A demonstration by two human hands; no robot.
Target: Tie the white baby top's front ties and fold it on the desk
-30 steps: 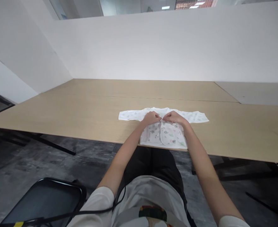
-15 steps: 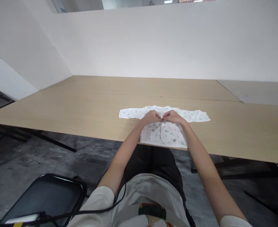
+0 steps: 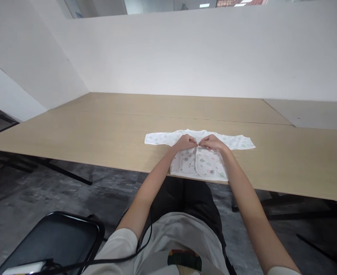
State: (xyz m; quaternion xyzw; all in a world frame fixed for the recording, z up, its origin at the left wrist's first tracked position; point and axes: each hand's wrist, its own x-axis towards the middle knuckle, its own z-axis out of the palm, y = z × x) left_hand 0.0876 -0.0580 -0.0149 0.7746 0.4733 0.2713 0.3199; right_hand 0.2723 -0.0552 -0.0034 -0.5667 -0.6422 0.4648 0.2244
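A small white baby shirt [image 3: 211, 164] with a print of little coloured figures lies flat on the table, its long sleeves spread to both sides and its lower hem at the table's front edge. My left hand [image 3: 186, 143] pinches the front opening at mid-chest from the left. From the right, my right hand [image 3: 212, 143] pinches the same opening, the fingertips of both hands nearly meeting. Whatever fastening sits between the fingertips is too small and covered to make out. Below the hands, the overlapping front edge curves down to the hem.
The wide wooden table [image 3: 99, 133] runs up to a white wall [image 3: 179, 57]. A grey panel [image 3: 325, 114] adjoins it at the back right. Behind me on the left stands a black chair [image 3: 56, 236] with a white device on it, and a black cable [image 3: 122, 259] crosses my lap.
Both hands keep their pinch at the shirt's front, with only slight finger movement. The whole view has shifted down a little.
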